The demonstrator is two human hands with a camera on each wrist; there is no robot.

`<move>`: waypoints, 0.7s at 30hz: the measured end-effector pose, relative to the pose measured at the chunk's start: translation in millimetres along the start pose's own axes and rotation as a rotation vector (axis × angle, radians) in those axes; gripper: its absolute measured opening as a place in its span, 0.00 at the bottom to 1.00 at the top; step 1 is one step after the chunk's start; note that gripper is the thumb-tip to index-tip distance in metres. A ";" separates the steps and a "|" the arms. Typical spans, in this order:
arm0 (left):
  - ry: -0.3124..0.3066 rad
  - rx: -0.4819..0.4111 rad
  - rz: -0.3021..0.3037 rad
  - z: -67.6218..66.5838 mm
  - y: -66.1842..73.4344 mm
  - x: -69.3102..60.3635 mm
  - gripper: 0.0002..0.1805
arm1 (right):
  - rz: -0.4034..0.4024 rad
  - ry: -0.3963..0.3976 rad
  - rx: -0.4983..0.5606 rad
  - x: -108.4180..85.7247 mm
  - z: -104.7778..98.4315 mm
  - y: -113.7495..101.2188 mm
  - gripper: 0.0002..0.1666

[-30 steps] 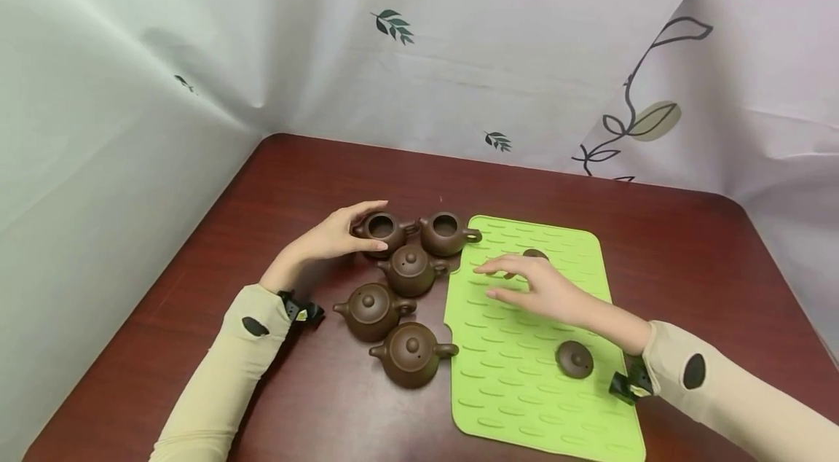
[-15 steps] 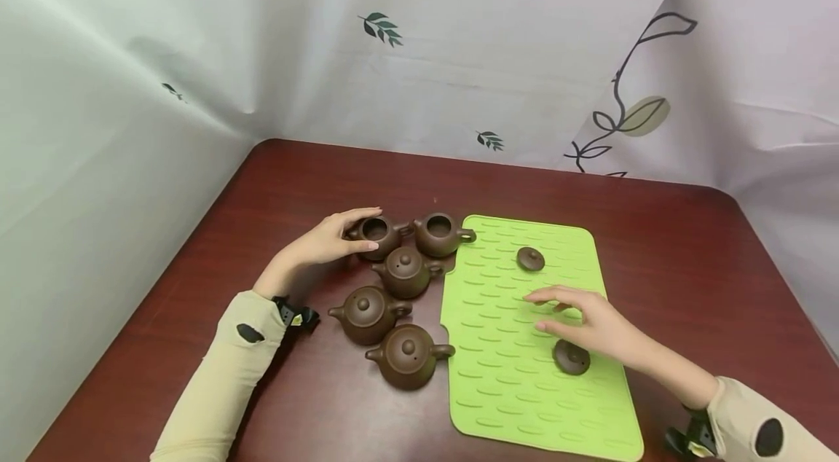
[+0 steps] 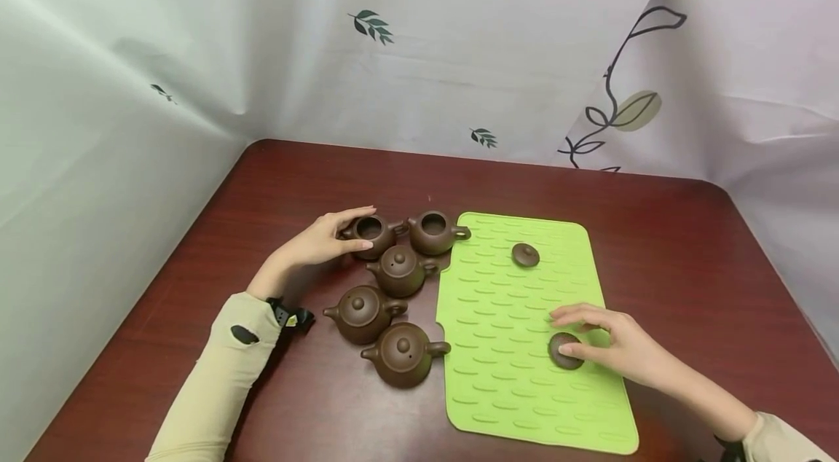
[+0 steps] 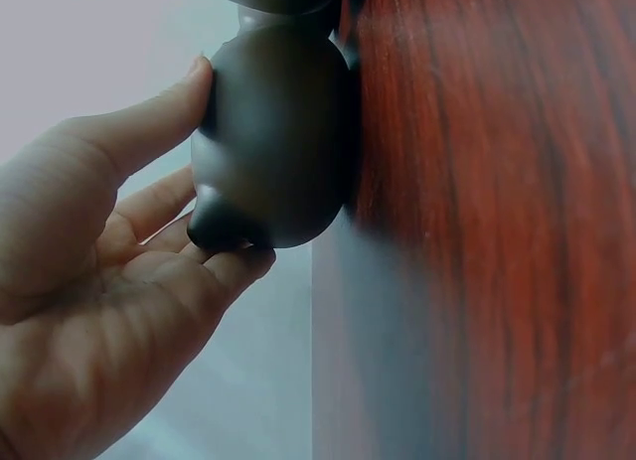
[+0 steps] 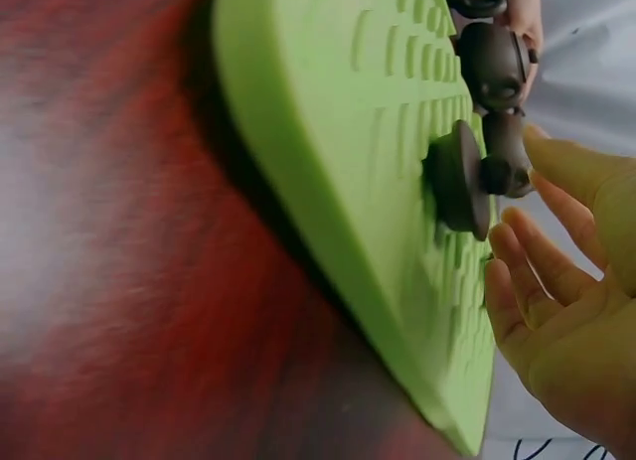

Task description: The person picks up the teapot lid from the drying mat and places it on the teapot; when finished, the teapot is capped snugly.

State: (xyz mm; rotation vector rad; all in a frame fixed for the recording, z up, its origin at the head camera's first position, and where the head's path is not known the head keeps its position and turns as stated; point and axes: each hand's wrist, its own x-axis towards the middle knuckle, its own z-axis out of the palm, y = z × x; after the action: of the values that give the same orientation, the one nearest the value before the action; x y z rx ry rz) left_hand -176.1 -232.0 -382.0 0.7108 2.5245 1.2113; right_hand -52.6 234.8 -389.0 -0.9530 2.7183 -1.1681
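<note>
My left hand holds a brown lidless teapot at the back left of a group, thumb on one side and fingers on the other. In the left wrist view, thumb and fingertips touch the dark round body of this teapot. Over the near lid on the green mat is my right hand, its thumb overlapping the lid from above. The right wrist view shows the fingers spread and relaxed around the knobbed lid, seemingly without contact. Farther back on the mat lies a second lid.
Another lidless teapot stands beside the held one, near the mat's edge. Three lidded teapots, including a middle one and a front one, stand left of the mat on the dark red table. Pale curtains surround the table.
My right hand has moved right and toward the front, from the mat's left part to above the near lid. The far lid is now uncovered. My left hand stays at the lidless teapot.
</note>
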 end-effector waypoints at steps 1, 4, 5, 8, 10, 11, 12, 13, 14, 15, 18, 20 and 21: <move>0.000 0.005 0.000 -0.2 0.0 -0.5 0.36 | -0.014 -0.006 0.006 -2.1 0.6 1.1 0.19; 0.005 0.021 0.001 0.5 0.9 0.3 0.37 | -0.038 -0.017 0.023 -6.9 0.0 5.0 0.21; 0.006 0.019 -0.004 0.7 1.4 0.5 0.37 | -0.042 -0.019 0.026 -7.7 0.0 6.0 0.21; 0.015 0.009 -0.019 1.2 2.5 0.5 0.36 | -0.044 -0.020 0.022 -8.2 0.9 8.6 0.20; 0.017 -0.007 -0.027 1.1 6.6 -0.7 0.36 | -0.037 -0.035 0.033 -8.4 1.4 10.5 0.19; 0.017 -0.013 -0.028 0.6 10.7 -2.0 0.36 | -0.034 -0.046 0.042 -8.5 1.5 11.5 0.18; 0.017 -0.018 -0.029 0.0 14.8 -3.2 0.36 | -0.033 -0.059 0.055 -8.3 1.5 12.4 0.17; 0.015 -0.019 -0.030 -0.6 19.3 -4.6 0.35 | -0.037 -0.072 0.065 -8.0 1.4 13.4 0.16; 0.013 -0.018 -0.032 -1.6 24.0 -6.1 0.35 | -0.043 -0.084 0.073 -7.5 1.2 14.2 0.16; 0.011 -0.017 -0.033 -2.5 28.7 -7.3 0.35 | -0.051 -0.097 0.085 -6.9 0.9 14.9 0.15; 0.001 -0.004 -0.043 -4.6 37.7 -9.8 0.35 | -0.083 -0.124 0.102 -4.1 -0.6 15.9 0.14; -0.004 -0.002 -0.049 -5.1 39.7 -10.4 0.34 | -0.094 -0.138 0.107 -2.0 -1.7 15.5 0.14; -0.003 -0.004 -0.052 -5.1 39.7 -10.6 0.34 | -0.097 -0.144 0.106 -0.9 -2.5 15.1 0.14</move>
State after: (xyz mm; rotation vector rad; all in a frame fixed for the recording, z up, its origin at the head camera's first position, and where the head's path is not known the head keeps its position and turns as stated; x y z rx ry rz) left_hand -156.6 -219.7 -347.5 0.6413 2.5212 1.1959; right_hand -60.5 244.9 -397.4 -1.1186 2.4984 -1.1940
